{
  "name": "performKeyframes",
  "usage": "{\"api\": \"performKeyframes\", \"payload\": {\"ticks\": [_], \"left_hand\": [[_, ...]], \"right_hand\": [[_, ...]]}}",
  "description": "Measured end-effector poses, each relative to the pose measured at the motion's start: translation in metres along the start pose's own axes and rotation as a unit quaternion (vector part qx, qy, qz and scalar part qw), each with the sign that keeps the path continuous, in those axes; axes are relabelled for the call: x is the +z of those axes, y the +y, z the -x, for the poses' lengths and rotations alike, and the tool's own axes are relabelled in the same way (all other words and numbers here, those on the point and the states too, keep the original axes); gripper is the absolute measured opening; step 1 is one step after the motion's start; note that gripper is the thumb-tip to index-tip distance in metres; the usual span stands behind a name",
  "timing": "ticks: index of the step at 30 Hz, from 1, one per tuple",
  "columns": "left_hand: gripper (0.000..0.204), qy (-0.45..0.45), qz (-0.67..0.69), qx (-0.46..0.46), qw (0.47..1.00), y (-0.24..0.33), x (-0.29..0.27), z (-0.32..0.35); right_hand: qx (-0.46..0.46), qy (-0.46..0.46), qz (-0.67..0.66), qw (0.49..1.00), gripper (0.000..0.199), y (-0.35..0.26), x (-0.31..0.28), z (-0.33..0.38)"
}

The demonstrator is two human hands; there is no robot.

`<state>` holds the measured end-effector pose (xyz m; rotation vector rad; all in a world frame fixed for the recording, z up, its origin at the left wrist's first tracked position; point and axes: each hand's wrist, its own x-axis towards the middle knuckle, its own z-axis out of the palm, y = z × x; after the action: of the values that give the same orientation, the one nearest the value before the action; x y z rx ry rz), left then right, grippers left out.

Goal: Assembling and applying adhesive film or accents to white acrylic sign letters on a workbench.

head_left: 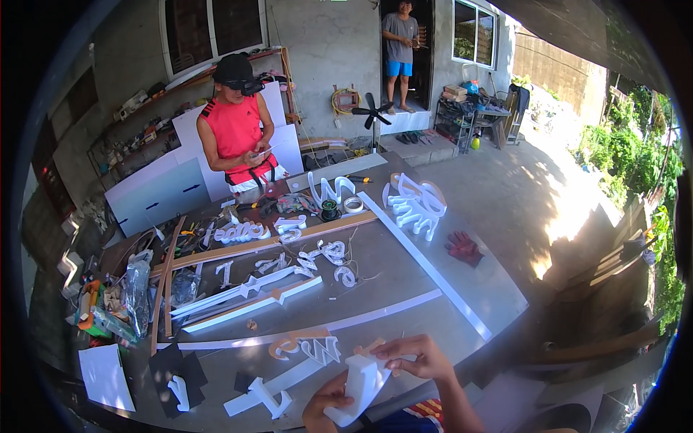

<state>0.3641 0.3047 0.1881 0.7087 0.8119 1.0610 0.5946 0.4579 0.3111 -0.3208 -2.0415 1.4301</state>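
My left hand grips the lower end of a white sign letter at the table's near edge. My right hand pinches the letter's top edge, with a small tan piece under its fingers. Just beyond lie another white letter with a tan backing and a white cross-shaped piece on the grey table.
Several white letters, long white strips and wooden battens cover the table. A red glove lies at its right. Tape rolls sit farther back. A person in a red top stands across; another stands in the doorway.
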Motion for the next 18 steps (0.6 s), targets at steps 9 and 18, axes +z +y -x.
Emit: {"api": "performKeyframes", "payload": {"ticks": [9, 18], "left_hand": [[0.083, 0.046, 0.092, 0.044, 0.994, -0.008, 0.014, -0.001], [0.094, 0.073, 0.161, 0.093, 0.98, -0.02, 0.022, 0.0]], "right_hand": [[-0.031, 0.014, 0.033, 0.999, 0.015, 0.001, 0.001, -0.001], [-0.023, 0.025, 0.055, 0.998, 0.018, -0.006, 0.004, 0.005]]}}
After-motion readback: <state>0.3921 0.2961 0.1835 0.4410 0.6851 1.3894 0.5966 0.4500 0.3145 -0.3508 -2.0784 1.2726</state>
